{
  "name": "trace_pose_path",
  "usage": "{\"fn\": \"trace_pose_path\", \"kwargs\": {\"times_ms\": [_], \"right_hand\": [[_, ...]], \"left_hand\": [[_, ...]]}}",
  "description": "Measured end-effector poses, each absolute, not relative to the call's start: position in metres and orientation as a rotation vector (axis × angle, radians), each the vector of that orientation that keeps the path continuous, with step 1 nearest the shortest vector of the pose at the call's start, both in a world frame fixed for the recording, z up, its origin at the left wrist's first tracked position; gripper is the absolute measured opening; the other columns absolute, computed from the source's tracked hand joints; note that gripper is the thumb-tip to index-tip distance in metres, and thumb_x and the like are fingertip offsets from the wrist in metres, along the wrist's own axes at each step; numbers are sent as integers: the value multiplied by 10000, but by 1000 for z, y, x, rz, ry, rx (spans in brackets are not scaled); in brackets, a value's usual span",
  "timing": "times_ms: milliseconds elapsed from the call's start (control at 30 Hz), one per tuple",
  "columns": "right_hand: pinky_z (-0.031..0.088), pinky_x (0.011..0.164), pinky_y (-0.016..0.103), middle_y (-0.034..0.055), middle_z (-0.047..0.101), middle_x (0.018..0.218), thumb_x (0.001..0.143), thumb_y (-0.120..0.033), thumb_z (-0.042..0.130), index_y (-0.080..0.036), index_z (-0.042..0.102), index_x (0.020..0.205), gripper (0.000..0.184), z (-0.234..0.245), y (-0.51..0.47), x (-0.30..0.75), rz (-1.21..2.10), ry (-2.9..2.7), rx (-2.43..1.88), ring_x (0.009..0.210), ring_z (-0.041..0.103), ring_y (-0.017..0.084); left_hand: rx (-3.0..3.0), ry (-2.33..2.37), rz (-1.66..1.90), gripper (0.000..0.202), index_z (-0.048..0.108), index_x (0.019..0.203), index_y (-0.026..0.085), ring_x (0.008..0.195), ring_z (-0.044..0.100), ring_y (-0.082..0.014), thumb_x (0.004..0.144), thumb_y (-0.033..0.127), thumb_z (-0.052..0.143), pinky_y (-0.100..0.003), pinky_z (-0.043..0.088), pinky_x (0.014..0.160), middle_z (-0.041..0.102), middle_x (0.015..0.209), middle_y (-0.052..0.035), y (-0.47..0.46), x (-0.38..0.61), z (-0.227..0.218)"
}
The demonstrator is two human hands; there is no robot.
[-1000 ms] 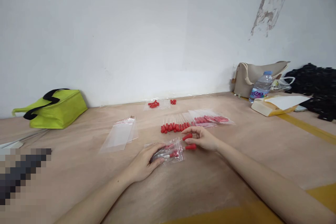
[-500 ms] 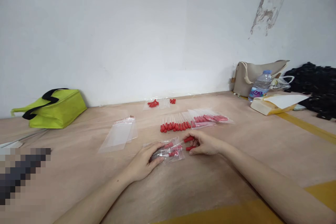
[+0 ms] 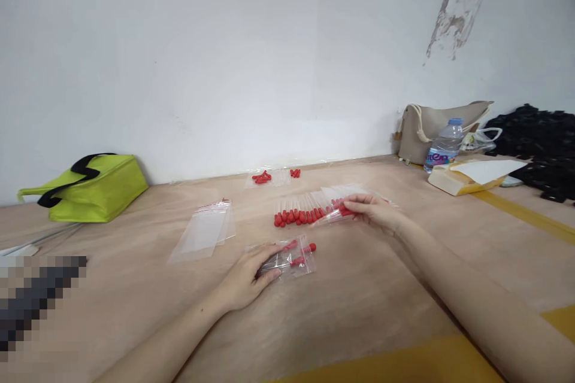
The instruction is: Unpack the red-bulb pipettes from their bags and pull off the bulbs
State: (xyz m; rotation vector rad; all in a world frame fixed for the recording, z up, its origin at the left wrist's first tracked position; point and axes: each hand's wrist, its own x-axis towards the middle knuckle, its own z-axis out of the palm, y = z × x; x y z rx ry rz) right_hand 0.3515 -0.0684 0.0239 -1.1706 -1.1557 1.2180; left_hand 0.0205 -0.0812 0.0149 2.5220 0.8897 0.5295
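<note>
Pinching a dropper (image 3: 333,215), right fingers (image 3: 363,198) hide bags (image 3: 338,192) (partly)

Cannot see all of the clear bag (image 3: 291,270) beneath the left hand (image 3: 249,278), nor of the filled bags (image 3: 335,194) and blurred dropper (image 3: 327,218), covered in part by the right hand (image 3: 375,213). Cannot count the tiny red pieces (image 3: 262,178) by the wall (image 3: 224,60), follow the black pile (image 3: 534,134) past the right edge, or name the pixelated dark object (image 3: 40,293) cut by the left.

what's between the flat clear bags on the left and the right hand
Between the flat clear bags and the right hand, the head view shows a row of red-bulbed droppers and a clear tip jutting from that hand.
</note>
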Motion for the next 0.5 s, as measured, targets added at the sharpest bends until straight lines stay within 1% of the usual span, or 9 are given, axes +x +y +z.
{"fn": "trace_pose_path", "kwargs": {"times_ms": [67, 133, 233, 333, 400, 500], "right_hand": [[515, 608, 239, 45, 655, 805, 651, -325, 693, -179, 617, 847, 256, 31, -62, 361, 1132, -1092, -1166, 661, 609, 116], [528, 649, 286, 50, 651, 852, 697, -345, 650, -201, 598, 937, 285, 34, -54, 361, 974, -1134, -1169, 714, 612, 140], [514, 723, 349, 64, 629, 916, 763, -349, 570, -208, 590, 1011, 286, 27, -41, 343, 521, -1400, -1181, 805, 591, 172], [464, 821, 365, 89, 599, 969, 821, -275, 484, -196, 612, 1011, 243, 10, -30, 317, 73, -1767, -1129, 892, 556, 185], [459, 818, 358, 113, 583, 982, 848, -222, 420, -176, 602, 1049, 275, -1, -24, 304, -91, -1935, -1086, 917, 540, 190], [474, 762, 343, 122, 578, 940, 862, -186, 378, -169, 585, 1085, 305, -14, -17, 296, -235, -2096, -1083, 884, 534, 192]], "left_hand": [[2530, 868, 525, 418, 390, 1276, 298, 1147, 442, -211, 861, 319, 439, -400, 359, 963, 484, 1267, -26, -81, 20, 14], [2538, 867, 521, 412, 400, 1269, 297, 1163, 428, -208, 860, 317, 442, -401, 349, 974, 490, 1263, -21, -80, 20, 14], [2559, 858, 512, 407, 412, 1263, 289, 1176, 416, -204, 858, 329, 445, -395, 334, 991, 504, 1252, -18, -79, 20, 12], [2566, 835, 513, 414, 403, 1273, 280, 1173, 420, -205, 863, 332, 436, -396, 333, 993, 503, 1254, -27, -79, 20, 12], [2565, 838, 509, 415, 400, 1276, 282, 1176, 417, -206, 865, 336, 433, -400, 328, 996, 498, 1258, -27, -79, 20, 13], [2559, 845, 495, 418, 391, 1282, 289, 1185, 405, -207, 868, 338, 426, -406, 320, 1002, 483, 1275, -21, -79, 19, 13]]}}
